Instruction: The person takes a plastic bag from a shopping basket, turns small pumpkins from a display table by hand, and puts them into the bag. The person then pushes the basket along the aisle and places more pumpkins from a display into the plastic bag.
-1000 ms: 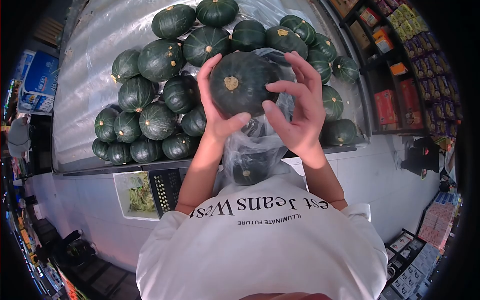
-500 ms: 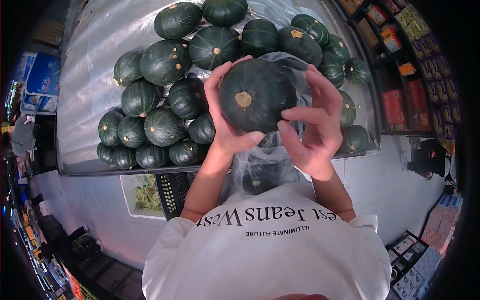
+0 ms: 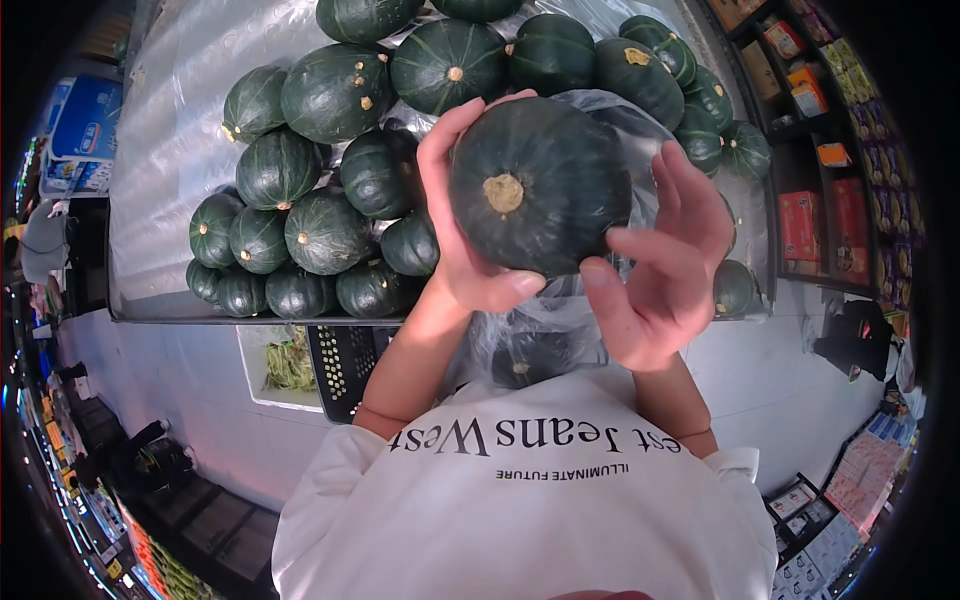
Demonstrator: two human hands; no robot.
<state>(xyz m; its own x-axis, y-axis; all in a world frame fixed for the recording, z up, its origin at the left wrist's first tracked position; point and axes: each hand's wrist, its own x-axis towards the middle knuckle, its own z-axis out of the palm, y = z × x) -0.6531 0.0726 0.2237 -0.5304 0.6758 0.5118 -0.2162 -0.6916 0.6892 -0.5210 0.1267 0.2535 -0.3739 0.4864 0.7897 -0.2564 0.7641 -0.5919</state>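
Note:
A dark green kabocha squash (image 3: 550, 190) with a tan stem scar is raised close to my chest. My left hand (image 3: 455, 230) is wrapped round its left side, thumb below and fingers above. Clear plastic bag (image 3: 640, 130) film bunches behind the squash and along its right side. My right hand (image 3: 670, 260) is at that side, with thumb and index finger close together at the squash's lower right edge, pinching the film; the other fingers curve apart. Beneath the hands, another squash (image 3: 525, 362) shows through the plastic near my shirt.
Several more squashes (image 3: 330, 230) are piled on a display table covered with silvery sheeting (image 3: 160, 200). Below its front edge are a white box (image 3: 285, 365) of greens and a black crate (image 3: 338, 370). Shelves of packaged goods (image 3: 800, 220) stand at the right.
The squash in my left hand has come nearer the camera and looks larger. My right hand has shifted right and slightly down, its thumb and index finger still by the squash's edge.

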